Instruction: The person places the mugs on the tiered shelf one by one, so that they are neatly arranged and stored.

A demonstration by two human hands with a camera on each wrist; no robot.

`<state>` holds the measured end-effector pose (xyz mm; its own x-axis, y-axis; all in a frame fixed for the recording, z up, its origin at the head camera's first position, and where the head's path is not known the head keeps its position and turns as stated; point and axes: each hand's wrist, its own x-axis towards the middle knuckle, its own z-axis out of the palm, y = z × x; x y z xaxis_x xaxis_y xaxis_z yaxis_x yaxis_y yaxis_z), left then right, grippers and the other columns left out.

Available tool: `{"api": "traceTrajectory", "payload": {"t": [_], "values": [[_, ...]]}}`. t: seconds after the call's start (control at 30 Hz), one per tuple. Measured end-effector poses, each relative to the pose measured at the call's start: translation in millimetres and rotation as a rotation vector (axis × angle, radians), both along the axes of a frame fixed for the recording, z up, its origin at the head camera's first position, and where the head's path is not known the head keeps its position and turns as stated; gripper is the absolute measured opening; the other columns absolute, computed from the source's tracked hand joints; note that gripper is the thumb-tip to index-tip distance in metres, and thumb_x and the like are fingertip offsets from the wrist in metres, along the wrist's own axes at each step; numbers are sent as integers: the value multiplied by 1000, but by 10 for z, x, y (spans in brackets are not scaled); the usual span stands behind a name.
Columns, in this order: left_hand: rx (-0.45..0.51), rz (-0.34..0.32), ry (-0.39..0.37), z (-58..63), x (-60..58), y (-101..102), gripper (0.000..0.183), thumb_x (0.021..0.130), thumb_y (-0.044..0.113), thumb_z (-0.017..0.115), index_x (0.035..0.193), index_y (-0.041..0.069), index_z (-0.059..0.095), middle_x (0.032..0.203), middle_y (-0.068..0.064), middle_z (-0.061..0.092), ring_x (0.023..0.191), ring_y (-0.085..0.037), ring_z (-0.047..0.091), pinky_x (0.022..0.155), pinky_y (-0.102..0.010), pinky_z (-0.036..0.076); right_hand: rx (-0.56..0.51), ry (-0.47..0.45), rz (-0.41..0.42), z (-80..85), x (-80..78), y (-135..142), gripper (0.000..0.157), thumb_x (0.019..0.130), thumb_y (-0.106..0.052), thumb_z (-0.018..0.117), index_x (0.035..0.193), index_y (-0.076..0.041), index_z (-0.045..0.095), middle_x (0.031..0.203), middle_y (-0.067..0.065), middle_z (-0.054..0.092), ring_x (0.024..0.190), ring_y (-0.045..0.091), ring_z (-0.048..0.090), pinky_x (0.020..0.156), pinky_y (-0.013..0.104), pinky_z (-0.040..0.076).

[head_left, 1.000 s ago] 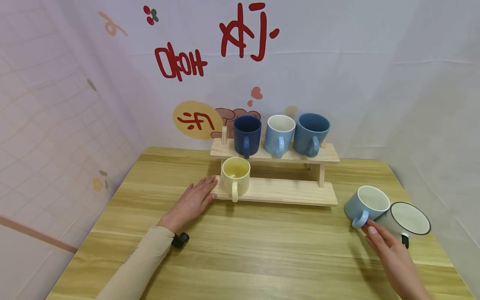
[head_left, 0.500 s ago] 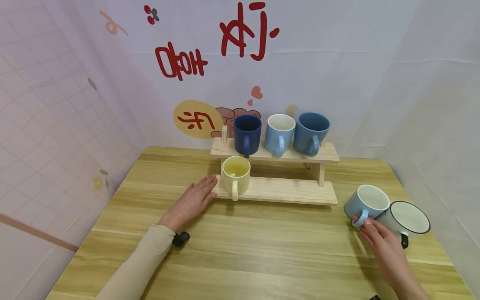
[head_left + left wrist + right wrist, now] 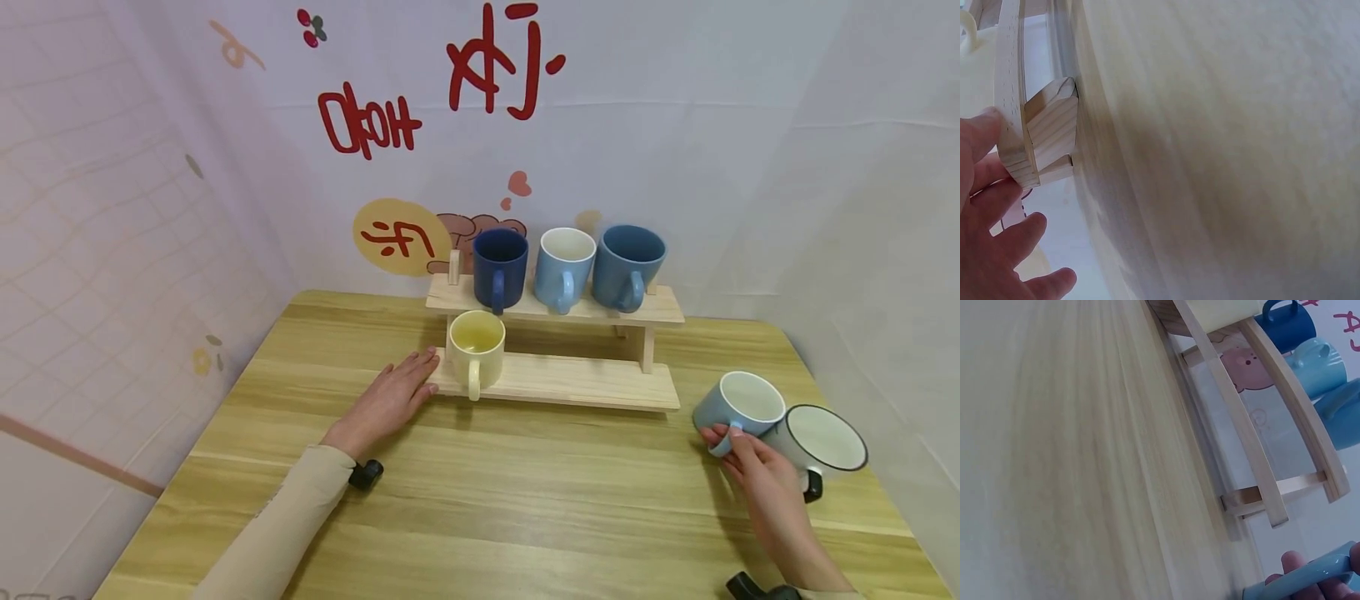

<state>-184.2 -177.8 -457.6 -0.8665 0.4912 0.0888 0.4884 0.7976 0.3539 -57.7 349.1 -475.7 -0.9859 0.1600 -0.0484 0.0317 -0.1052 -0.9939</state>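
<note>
My right hand (image 3: 768, 479) grips the handle of a light blue mug (image 3: 720, 410) with a white inside, standing upright at the table's right side. In the right wrist view, the fingers (image 3: 1310, 590) pass through its light blue handle (image 3: 1304, 578). Right beside it, a white enamel mug (image 3: 813, 450) has a dark rim and black handle. My left hand (image 3: 386, 404) rests at the left end of a two-tier wooden shelf (image 3: 585, 383). Its thumb (image 3: 984, 132) and fingertips touch the lower board (image 3: 1013, 125), the other fingers spread. A pale yellow mug (image 3: 483, 362) stands on that board near this hand.
On the upper tier stand a dark blue mug (image 3: 498, 271), a light blue mug (image 3: 558, 279) and a medium blue mug (image 3: 622, 279), handles facing front. Behind the wooden table (image 3: 525, 500) hangs a white printed cloth (image 3: 675, 150), with fabric also along both sides.
My right fingers have gone from touching the light blue mug's handle to reaching through and gripping it. The mug stays in place. The left hand keeps still; the head view has shifted slightly.
</note>
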Motion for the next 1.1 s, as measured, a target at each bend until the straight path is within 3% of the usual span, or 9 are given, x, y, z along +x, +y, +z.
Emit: {"api": "traceTrajectory", "payload": {"t": [0.3, 0.63, 0.9, 1.1], "values": [[2, -4, 9, 19, -34, -5, 55, 111, 30, 50, 157, 1, 41, 166, -12, 33, 151, -38, 33, 115, -68, 30, -30, -38, 12, 14, -48, -5, 34, 111, -31, 49, 119, -6, 70, 108, -5, 77, 105, 0, 70, 90, 12, 52], [-11, -13, 17, 25, -62, -5, 56, 111, 31, 50, 157, 1, 40, 167, -13, 31, 151, -39, 34, 115, -68, 31, -84, -29, 7, 11, -54, -12, 34, 112, -33, 43, 114, -13, 70, 103, -4, 76, 101, 3, 70, 89, 15, 53], [-23, -21, 5, 69, -38, 12, 55, 111, 30, 50, 156, 0, 41, 166, -14, 33, 151, -40, 33, 116, -67, 31, -59, 15, -98, 37, -22, -78, 28, 110, -29, 50, 104, -11, 71, 95, -5, 73, 94, 2, 71, 85, 15, 55], [-64, -18, 1, 69, -10, 13, 57, 111, 32, 49, 157, 0, 40, 167, -15, 31, 152, -40, 31, 117, -67, 30, -66, 113, -151, 86, 15, -137, 27, 110, -21, 52, 102, -4, 72, 90, -2, 73, 93, 4, 70, 86, 14, 54]]}}
